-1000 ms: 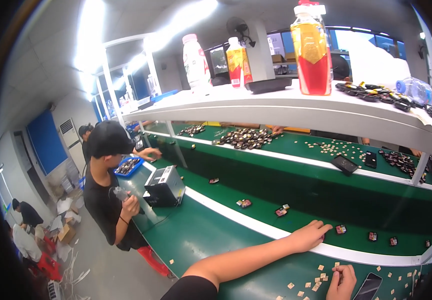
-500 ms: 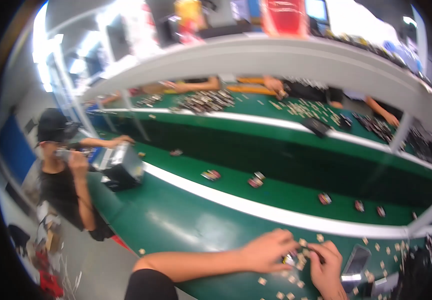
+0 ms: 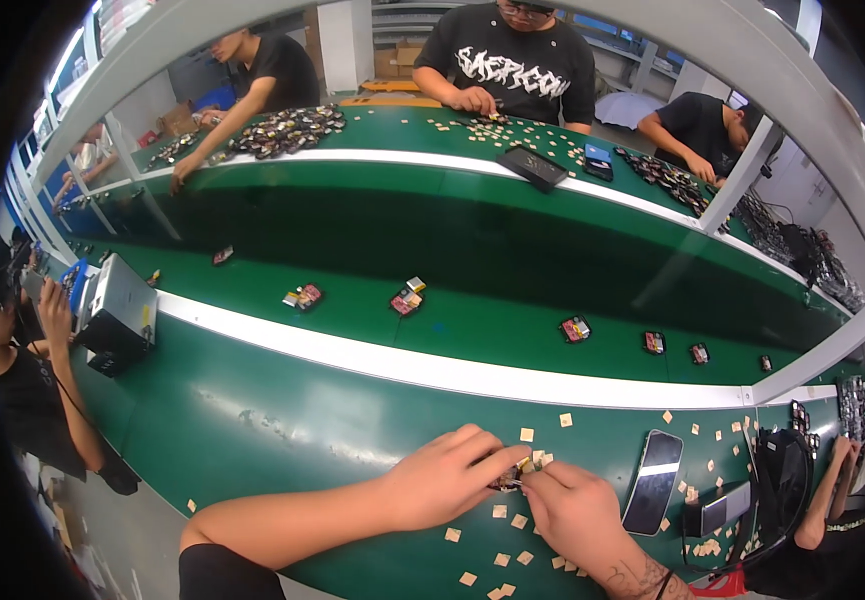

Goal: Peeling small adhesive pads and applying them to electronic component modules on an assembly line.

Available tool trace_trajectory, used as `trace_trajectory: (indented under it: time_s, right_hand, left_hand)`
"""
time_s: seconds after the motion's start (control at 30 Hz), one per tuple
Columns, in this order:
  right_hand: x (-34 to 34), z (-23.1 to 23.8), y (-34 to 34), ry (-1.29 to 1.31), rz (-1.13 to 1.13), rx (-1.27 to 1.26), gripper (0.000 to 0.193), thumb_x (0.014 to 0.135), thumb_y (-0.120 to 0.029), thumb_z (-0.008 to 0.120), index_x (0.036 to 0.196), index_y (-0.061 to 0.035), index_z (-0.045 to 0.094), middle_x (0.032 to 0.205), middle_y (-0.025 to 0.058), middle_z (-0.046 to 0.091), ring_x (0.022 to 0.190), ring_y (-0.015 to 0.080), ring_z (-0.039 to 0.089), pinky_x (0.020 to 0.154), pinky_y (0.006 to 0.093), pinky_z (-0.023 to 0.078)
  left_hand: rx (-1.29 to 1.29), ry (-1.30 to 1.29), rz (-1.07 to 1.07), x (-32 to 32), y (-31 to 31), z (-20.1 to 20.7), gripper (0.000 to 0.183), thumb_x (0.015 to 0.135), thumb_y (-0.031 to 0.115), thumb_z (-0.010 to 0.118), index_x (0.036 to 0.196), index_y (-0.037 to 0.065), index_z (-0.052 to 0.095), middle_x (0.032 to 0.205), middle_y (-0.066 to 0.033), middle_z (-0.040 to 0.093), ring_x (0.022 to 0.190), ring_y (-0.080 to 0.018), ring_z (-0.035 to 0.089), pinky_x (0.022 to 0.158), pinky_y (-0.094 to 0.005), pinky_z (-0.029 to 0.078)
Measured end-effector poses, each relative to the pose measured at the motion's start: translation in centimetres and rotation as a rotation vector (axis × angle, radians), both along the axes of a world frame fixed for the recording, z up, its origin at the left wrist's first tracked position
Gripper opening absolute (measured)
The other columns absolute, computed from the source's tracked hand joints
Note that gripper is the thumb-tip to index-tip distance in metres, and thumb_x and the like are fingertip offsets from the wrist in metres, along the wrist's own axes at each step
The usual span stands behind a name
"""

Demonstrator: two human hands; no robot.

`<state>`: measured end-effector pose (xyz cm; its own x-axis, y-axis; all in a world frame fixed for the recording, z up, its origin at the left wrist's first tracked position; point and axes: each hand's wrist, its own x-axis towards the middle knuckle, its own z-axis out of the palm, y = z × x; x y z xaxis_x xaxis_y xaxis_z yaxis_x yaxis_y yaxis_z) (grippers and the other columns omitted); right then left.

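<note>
The clearest lettering I can see is across from me: large, jagged white characters across the chest of a co-worker's black T-shirt (image 3: 513, 75). Another person, at my right, wears a dark shirt with a pale patterned band (image 3: 853, 520); I can't tell if it is writing. The black tray (image 3: 533, 167) on the far surface (image 3: 383, 135) carries faint pale marks, too small for me to read. Any print on the red and yellow module (image 3: 576, 329) before me, or on the module (image 3: 504, 482) between my hands (image 3: 445, 476) (image 3: 575, 508), is too small to make out. My phone's screen (image 3: 655, 480) shows glare and nothing I can read.
</note>
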<state>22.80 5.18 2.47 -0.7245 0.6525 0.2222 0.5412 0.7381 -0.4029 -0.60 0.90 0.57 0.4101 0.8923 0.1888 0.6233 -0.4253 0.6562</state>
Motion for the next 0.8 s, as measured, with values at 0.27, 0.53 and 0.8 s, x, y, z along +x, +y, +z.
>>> trace_trajectory:
  time_s: [0.27, 0.53, 0.8]
  right_hand:
    - [-0.3, -0.5, -0.7, -0.034, -0.021, 0.011, 0.013, 0.086, -0.005, 0.072, 0.100, -0.0066, 0.071, 0.088, 0.0059, 0.063, 0.078, 0.0248, 0.072, 0.060, 0.0365, 0.059]
    - [-0.1, 0.4, -0.8, 0.095, -0.149, -0.001, 0.011, 0.089, -0.006, 0.076, 0.100, -0.0070, 0.074, 0.087, 0.0062, 0.066, 0.072, 0.0283, 0.071, 0.061, 0.0383, 0.058]
    - [-0.2, -0.1, -1.1, -0.040, -0.076, -0.064, 0.013, 0.089, -0.005, 0.076, 0.101, -0.0065, 0.074, 0.086, 0.0074, 0.067, 0.073, 0.0302, 0.071, 0.062, 0.0411, 0.059]
  left_hand:
    - [0.043, -0.020, -0.029, 0.4, -0.4, -0.3, 0.056, 0.093, 0.004, 0.066, 0.148, 0.005, 0.053, 0.117, -0.0118, 0.057, 0.114, -0.0326, 0.058, 0.095, -0.0403, 0.056]
    - [-0.010, -0.076, 0.028, 0.0, -0.5, 0.2, 0.060, 0.091, 0.006, 0.078, 0.147, 0.008, 0.056, 0.116, -0.0124, 0.060, 0.109, -0.0355, 0.060, 0.091, -0.0437, 0.056]
    - [0.057, 0.037, -0.062, 0.3, -0.6, 0.1, 0.054, 0.098, 0.009, 0.068, 0.149, 0.003, 0.051, 0.117, -0.0135, 0.057, 0.112, -0.0341, 0.058, 0.094, -0.0399, 0.055]
